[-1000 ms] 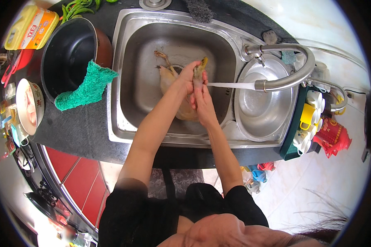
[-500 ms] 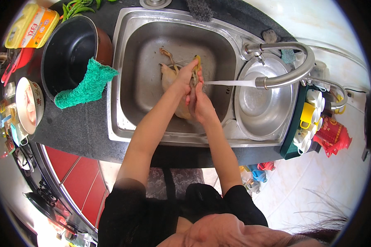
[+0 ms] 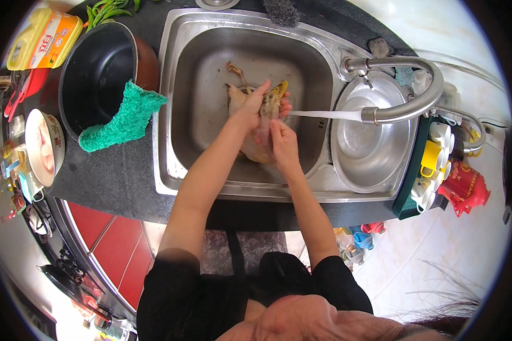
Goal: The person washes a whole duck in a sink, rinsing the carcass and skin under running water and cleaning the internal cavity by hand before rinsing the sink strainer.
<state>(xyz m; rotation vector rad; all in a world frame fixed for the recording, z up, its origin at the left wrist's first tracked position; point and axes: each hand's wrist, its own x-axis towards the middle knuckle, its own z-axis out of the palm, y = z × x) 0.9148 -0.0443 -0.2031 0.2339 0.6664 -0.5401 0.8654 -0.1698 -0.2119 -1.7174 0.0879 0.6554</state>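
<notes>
A plucked duck (image 3: pixel 258 153) lies in the sink basin (image 3: pixel 202 142), its feet (image 3: pixel 234 70) pointing away from me. My left hand (image 3: pixel 251 109) is wrapped round the duck's neck and head from the left, its fingertips showing on the far side. The yellow bill (image 3: pixel 280 88) sticks up past that hand. Lower on the neck, my right hand (image 3: pixel 284 145) is closed with thumb and fingers pinching the skin. A stream of water from the curved faucet (image 3: pixel 389 115) runs sideways to the fingers of my left hand. Both forearms hide part of the duck's body.
Left of the sink stands a dark pot (image 3: pixel 99 74) with a green cloth (image 3: pixel 125 116) over its rim. Beyond it is a bowl (image 3: pixel 55 149) with pale meat. A metal basin (image 3: pixel 347 165) fills the sink's right side, beside a rack of cups (image 3: pixel 432 156).
My right hand has slid down the neck towards me and now pinches there. The duck's head and yellow bill have tilted to the right in my left hand. The whole view has shifted slightly.
</notes>
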